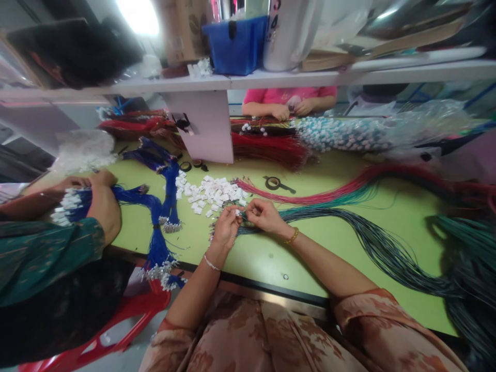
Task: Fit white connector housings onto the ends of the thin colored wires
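Observation:
My left hand (227, 226) and my right hand (263, 213) meet over the green table (271, 253), fingers pinched together. Between them I hold a small white connector (237, 211) and the end of a thin wire from the dark green-blue wire bundle (349, 227) that runs off to the right. A heap of small white connectors (209, 192) lies just beyond my hands. A bundle of red and teal wires (321, 195) lies behind the dark one.
A co-worker in a dark green sleeve (46, 253) at my left handles blue wires with white connectors (155, 212). Across the table a person in pink (289, 101) works. A white shelf post (207, 126), red wire bundles (271, 147), a bag of white parts (341, 133) and black rings (273, 182) stand beyond.

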A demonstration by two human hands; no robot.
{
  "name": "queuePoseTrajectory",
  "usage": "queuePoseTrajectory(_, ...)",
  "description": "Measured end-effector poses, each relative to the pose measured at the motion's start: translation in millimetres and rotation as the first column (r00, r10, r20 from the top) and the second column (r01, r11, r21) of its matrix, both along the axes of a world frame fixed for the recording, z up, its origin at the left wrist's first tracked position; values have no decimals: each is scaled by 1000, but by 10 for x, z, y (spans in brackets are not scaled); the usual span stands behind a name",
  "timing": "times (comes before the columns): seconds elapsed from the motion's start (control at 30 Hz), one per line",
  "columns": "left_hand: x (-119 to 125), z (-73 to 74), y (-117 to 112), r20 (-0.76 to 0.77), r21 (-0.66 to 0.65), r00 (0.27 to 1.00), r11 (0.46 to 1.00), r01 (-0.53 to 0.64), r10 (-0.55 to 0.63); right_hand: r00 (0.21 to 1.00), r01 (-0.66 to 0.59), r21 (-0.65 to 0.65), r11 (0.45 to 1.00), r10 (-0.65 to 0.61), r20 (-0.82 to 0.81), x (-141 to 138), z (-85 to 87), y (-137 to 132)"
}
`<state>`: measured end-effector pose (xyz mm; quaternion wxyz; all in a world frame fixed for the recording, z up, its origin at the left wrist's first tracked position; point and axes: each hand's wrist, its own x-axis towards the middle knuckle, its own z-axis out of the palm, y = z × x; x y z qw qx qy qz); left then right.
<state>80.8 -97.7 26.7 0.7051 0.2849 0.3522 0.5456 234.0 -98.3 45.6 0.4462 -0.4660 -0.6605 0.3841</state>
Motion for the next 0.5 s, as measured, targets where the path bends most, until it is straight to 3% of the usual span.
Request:
queuePoseTrajectory(0.2,23,-53,-14,-20,17,1000,1000,0,1,999,36,4,999,-36,37,-52,-75,3)
queuePoseTrajectory(0.4,28,-76,1,-78,0,997,1000,-12,12,994,-86,-38,996,88,58,-3,-66,25)
queuePoseTrajectory(0.5,32,-89,4,-111,8,994,1000,-5,6,991,-67,-8,998,67,116,7,-65,17)
